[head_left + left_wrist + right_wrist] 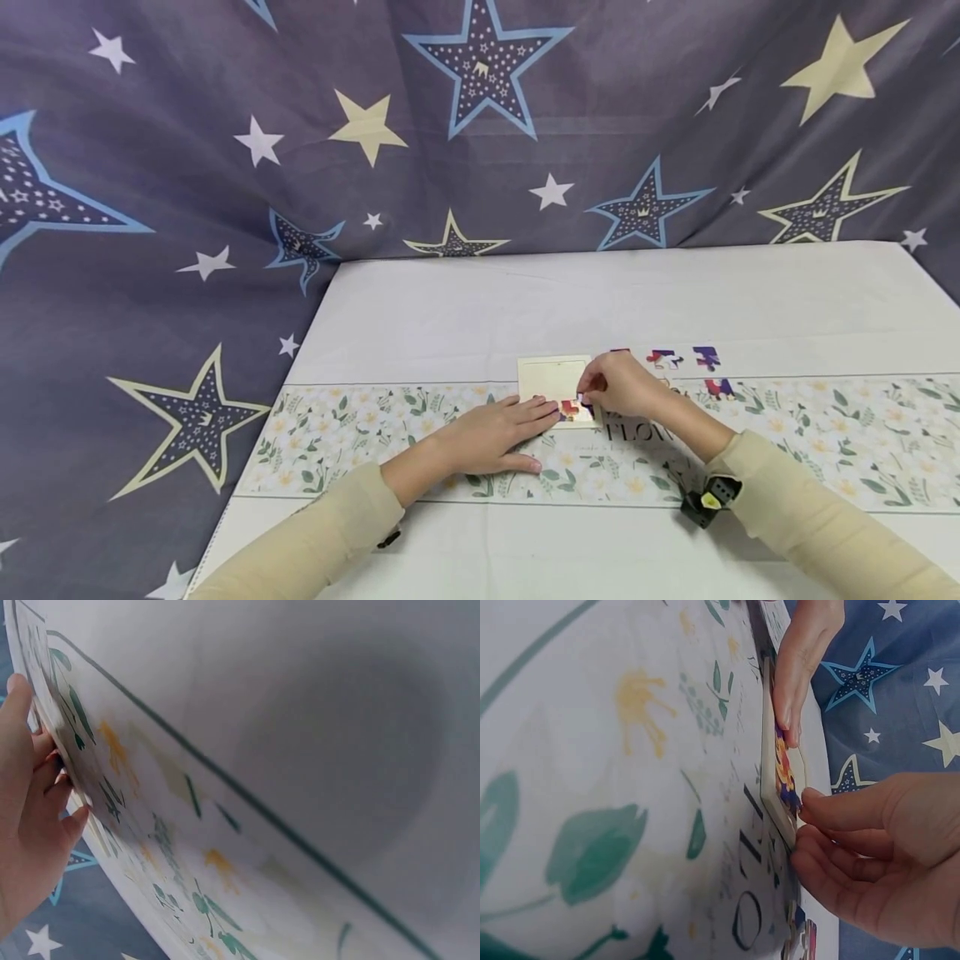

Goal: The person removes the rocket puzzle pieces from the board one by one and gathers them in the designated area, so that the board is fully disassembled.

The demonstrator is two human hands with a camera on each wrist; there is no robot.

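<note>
A cream puzzle board [551, 377] with a raised rim lies on the tablecloth. Joined puzzle pieces [570, 410] in red, white and purple fill part of its near side, also seen in the right wrist view as colourful pieces [784, 769]. My left hand [491, 435] lies flat with straight fingers, their tips on the board's near left part beside the pieces. At the board's right side, my right hand [624, 385] pinches a small puzzle piece [801, 808] between thumb and fingers, low over the joined pieces. The fingers hide most of that piece.
Several loose puzzle pieces, among them a purple one [706, 358] and a red and white one [664, 359], lie beyond and right of my right hand. A floral band with printed lettering [637, 431] crosses the white tablecloth [420, 317]. A star-patterned curtain [420, 192] hangs behind.
</note>
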